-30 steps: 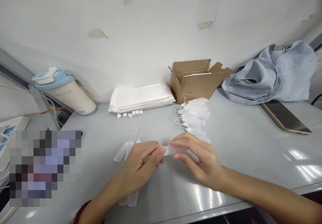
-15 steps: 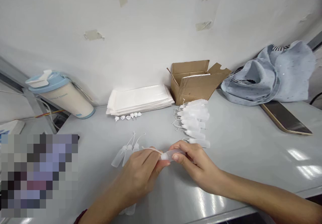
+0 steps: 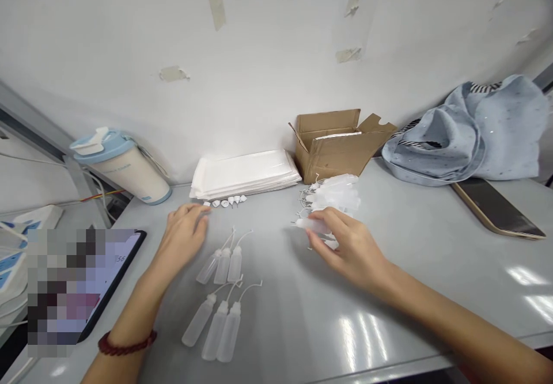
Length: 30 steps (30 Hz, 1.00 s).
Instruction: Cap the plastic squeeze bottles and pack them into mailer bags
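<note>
The right hand pinches a needle-tipped bottle beside the gathered bottles, seemingly finished; six bottles at left and some white tips appear outstanding. The left hand, thumb and fingers parted, is at those tips, contact unclear. A cardboard box and white packets crowd behind.

Milky-white bottles, brown box

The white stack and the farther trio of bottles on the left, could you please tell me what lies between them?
The head view shows a row of small white caps near the stack, then bare grey table.
</note>
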### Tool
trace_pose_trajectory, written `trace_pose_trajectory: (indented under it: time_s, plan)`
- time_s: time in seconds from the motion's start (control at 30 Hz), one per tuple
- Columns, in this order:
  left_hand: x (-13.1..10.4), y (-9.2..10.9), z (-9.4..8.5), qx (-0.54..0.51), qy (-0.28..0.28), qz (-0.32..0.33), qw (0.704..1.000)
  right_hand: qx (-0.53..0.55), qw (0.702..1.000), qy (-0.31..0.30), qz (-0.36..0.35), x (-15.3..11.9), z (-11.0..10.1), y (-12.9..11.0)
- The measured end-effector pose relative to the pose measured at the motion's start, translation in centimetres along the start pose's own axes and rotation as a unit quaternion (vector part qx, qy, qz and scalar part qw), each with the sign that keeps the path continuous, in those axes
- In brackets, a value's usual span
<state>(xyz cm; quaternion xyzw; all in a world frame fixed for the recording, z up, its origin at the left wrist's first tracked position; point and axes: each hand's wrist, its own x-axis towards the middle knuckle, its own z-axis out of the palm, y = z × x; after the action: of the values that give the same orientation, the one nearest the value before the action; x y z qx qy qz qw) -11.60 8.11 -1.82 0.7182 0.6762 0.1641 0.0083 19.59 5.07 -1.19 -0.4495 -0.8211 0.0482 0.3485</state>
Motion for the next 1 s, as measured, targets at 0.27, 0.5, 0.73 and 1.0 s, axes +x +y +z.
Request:
trace_pose_trajectory:
  time_s: [0.27,0.5,0.73,1.0]
  plan:
    - [0.5,-1.7,2.2,0.063,-0.026,-0.053,0.996,-0.227,0.974,-0.021,-0.015,0.3,0.3,0.1]
    - [0.5,-1.4,2.4,0.075,-0.02,-0.049,0.996,-0.299,0.948,-0.094,0.046,0.0,0.5,0.1]
    - [0.6,-1.2,2.0,0.053,0.006,-0.03,0.998,-0.309,0.948,-0.065,0.032,-0.1,0.6,0.4]
    - [-0.3,1.8,-0.5,-0.022,0.081,-0.046,0.995,-0.053,0.994,-0.044,-0.086,-1.1,1.2,-1.8]
